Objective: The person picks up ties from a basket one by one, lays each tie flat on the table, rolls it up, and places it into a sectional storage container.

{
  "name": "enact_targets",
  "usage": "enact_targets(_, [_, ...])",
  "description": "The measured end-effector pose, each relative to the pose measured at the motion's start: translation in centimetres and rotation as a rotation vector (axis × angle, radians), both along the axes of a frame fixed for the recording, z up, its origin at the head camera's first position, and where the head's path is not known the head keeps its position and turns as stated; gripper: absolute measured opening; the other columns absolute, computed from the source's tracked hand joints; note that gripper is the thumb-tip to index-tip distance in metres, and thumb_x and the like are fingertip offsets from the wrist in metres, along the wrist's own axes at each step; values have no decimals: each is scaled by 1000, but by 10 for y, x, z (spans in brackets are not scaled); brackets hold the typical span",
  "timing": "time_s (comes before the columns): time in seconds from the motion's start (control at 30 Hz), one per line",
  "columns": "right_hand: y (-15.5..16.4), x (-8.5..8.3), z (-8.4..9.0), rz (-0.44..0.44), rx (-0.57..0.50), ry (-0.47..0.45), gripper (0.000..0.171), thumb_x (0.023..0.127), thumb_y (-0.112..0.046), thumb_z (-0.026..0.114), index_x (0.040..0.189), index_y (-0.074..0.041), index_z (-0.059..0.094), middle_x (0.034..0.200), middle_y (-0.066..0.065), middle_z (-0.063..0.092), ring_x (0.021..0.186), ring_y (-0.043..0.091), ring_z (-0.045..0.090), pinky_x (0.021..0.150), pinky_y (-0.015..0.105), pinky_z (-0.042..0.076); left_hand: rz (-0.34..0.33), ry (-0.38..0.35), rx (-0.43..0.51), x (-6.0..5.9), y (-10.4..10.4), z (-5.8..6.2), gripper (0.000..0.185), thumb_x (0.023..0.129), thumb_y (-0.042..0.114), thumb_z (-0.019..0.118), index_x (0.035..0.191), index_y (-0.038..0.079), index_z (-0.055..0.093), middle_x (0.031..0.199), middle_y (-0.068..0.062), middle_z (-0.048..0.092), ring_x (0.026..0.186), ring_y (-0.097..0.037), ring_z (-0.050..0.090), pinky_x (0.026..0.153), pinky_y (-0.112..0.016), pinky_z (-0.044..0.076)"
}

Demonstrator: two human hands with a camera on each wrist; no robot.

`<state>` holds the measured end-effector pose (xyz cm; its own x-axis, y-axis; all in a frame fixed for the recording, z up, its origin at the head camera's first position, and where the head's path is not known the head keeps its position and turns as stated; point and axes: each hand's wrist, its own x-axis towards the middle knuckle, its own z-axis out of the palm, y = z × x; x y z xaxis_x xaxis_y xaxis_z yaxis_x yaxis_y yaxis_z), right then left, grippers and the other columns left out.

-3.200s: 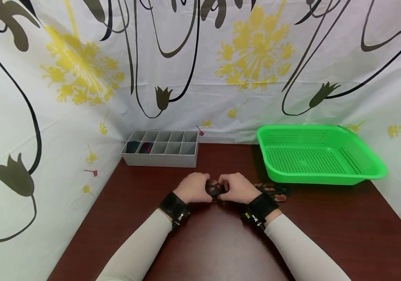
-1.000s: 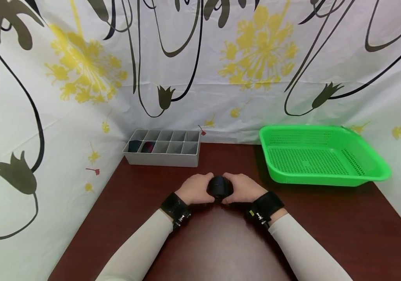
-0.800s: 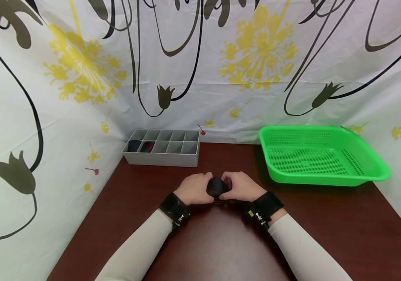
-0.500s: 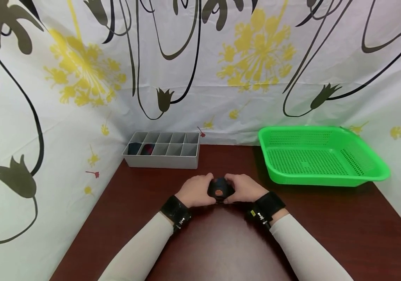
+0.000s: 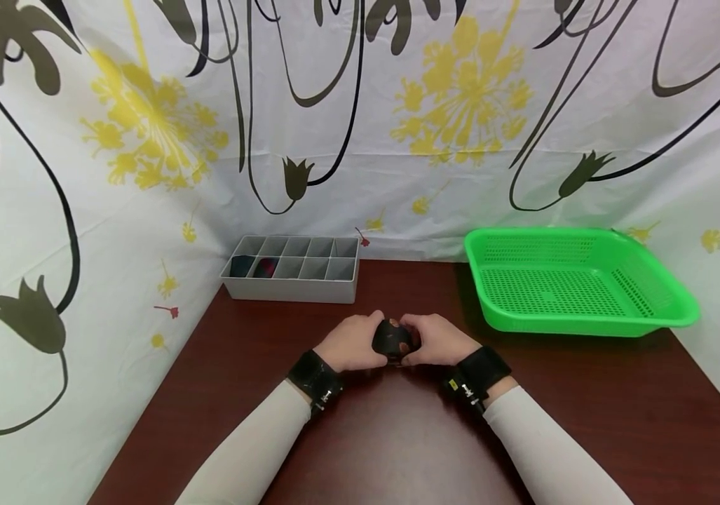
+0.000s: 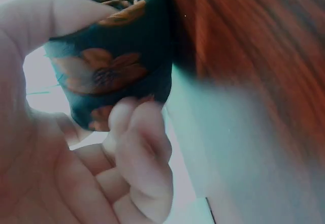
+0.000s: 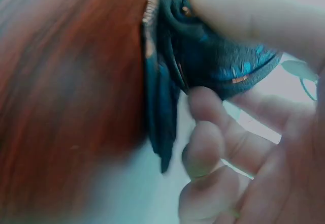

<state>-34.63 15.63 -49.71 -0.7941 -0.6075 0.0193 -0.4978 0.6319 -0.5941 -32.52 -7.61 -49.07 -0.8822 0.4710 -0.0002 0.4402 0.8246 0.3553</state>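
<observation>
At the far left of the dark wooden table (image 5: 240,393), against the flowered curtain (image 5: 145,140), sits a grey divider box (image 5: 290,268) with two rows of small compartments; two compartments near its left end each hold a dark rolled bundle, one with a touch of red, and the others look unfilled. Moving to the middle, my left hand (image 5: 352,341) and my right hand (image 5: 437,339) meet just above the table, both curled round a rolled-up necktie (image 5: 391,337), dark teal with orange flowers. From the left wrist, my thumb lies over the top of the roll and my fingers (image 6: 139,148) press it from below; from the right wrist, my thumb sits on the coil and a loose tail of cloth hangs beside the wood. To the right, well apart from my hands, stands a green perforated basket (image 5: 587,315), nothing visible in it. I judge that I am finishing the rolling, tightening the coil and tucking in that tail. The next move, I think, calls for keeping the roll squeezed so it does not spring open, then carrying it left to a free compartment of the box.
</observation>
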Motion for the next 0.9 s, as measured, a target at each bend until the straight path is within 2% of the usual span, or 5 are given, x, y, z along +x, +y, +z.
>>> enact_targets(0.13, [-4, 2, 2, 1, -56, 43, 50, 78, -37, 93, 118, -24, 67, 81, -9, 65, 73, 8, 61, 73, 27, 52, 22, 59, -77, 1, 1, 0, 51, 79, 43, 81, 116, 17, 57, 86, 2, 65, 72, -11, 60, 65, -27, 51])
enact_targets(0.23, [-3, 0, 0, 4, -52, 52, 36, 79, -33, 92, 106, -22, 71, 74, -9, 63, 69, 7, 58, 70, 26, 50, 25, 66, -87, 2, 1, 1, 54, 78, 45, 81, 118, 20, 56, 88, 3, 65, 73, -11, 60, 64, -28, 51])
enact_targets(0.4, [5, -4, -1, -2, -8, -23, 23, 77, -24, 91, 90, -25, 73, 67, -10, 65, 63, 8, 59, 65, 27, 50, 7, -33, 32, 1, 1, -1, 63, 80, 42, 82, 131, 21, 52, 95, 3, 71, 75, -9, 63, 67, -26, 53])
enact_targets(0.73, [7, -4, 0, 8, -48, -5, 33, 76, -24, 91, 101, -24, 70, 73, -9, 67, 66, 9, 62, 68, 28, 52, 49, -68, 132, -4, 4, -11, 62, 78, 32, 88, 129, 12, 59, 103, -3, 73, 87, -12, 66, 80, -28, 56])
enact_targets(0.9, [4, -4, -4, 5, -21, -15, 27, 78, -21, 89, 97, -23, 70, 79, -9, 68, 68, 8, 60, 68, 26, 52, 22, -214, 257, -8, 1, -12, 62, 80, 37, 89, 129, 12, 60, 110, -3, 72, 90, -12, 67, 81, -28, 58])
